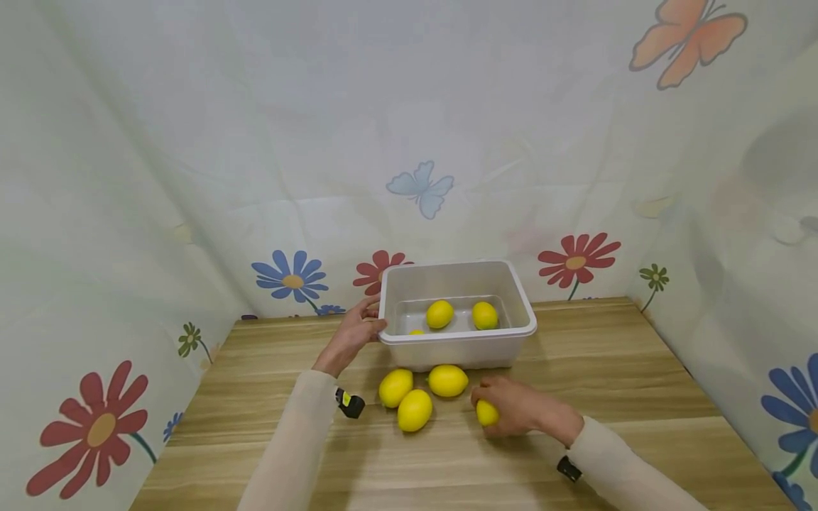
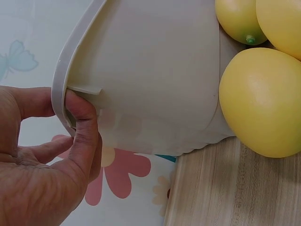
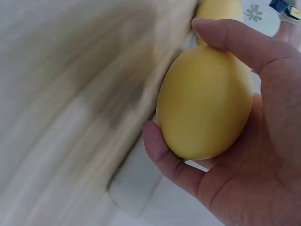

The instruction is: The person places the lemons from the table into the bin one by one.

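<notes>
My left hand grips the rim of a pale grey plastic bin at its left side; in the left wrist view thumb and fingers pinch that rim. My right hand holds a yellow lemon in front of the bin's right part. Seen from the right wrist, thumb and fingers curl round this lemon. Two lemons show inside the bin, and a sliver of another peeks over its front rim. Three more lemons lie on the wood in front of the bin.
The wood-grain table runs back to a white cloth backdrop printed with flowers and butterflies. Cloth also hangs at the left and right. Each wrist wears a small black camera.
</notes>
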Demonstrator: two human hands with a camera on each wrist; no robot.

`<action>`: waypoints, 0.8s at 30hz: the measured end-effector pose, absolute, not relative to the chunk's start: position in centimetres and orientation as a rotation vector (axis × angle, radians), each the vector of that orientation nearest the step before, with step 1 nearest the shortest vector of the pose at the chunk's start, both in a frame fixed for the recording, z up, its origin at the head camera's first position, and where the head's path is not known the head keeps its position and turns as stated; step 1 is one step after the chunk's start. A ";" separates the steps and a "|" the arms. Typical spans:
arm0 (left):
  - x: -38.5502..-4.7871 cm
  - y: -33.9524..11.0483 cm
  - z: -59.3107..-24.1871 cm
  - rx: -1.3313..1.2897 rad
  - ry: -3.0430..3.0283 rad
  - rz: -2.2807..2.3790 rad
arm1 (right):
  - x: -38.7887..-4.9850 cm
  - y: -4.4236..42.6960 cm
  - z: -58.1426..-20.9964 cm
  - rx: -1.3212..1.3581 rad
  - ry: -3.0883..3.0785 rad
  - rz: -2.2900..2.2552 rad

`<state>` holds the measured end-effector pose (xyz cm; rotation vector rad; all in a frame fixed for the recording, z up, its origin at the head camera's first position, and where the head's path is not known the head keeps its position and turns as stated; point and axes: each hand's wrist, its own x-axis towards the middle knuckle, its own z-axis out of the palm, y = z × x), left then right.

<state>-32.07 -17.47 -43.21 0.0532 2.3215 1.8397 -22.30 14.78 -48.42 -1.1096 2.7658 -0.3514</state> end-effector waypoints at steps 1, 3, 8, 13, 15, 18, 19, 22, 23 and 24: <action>-32.1 -17.5 -43.2 0.052 2.324 1.838 | -22.2 14.8 -48.2 -1.103 2.761 -0.352; -32.1 -17.5 -43.2 0.049 2.330 1.832 | -22.1 14.7 -47.6 -1.092 2.755 -0.346; -32.2 -17.5 -43.3 0.039 2.345 1.825 | -21.9 14.6 -46.1 -1.096 2.751 -0.348; -32.2 -17.5 -43.3 0.043 2.336 1.836 | -21.6 14.7 -44.9 -1.156 2.769 -0.373; -32.2 -17.5 -43.3 0.048 2.335 1.838 | -21.5 14.8 -44.5 -1.175 2.784 -0.374; -32.3 -17.5 -43.3 0.053 2.331 1.839 | -21.4 14.7 -43.6 -1.168 2.796 -0.362; -32.3 -17.5 -43.4 0.054 2.331 1.838 | -21.3 14.7 -43.3 -1.166 2.799 -0.350; -32.2 -17.5 -43.3 0.058 2.326 1.838 | -21.3 14.6 -42.3 -1.173 2.810 -0.325; -32.2 -17.4 -43.2 0.059 2.325 1.839 | -21.3 14.5 -42.0 -1.180 2.816 -0.314; -32.2 -17.4 -43.2 0.062 2.323 1.840 | -21.3 14.5 -41.7 -1.196 2.824 -0.305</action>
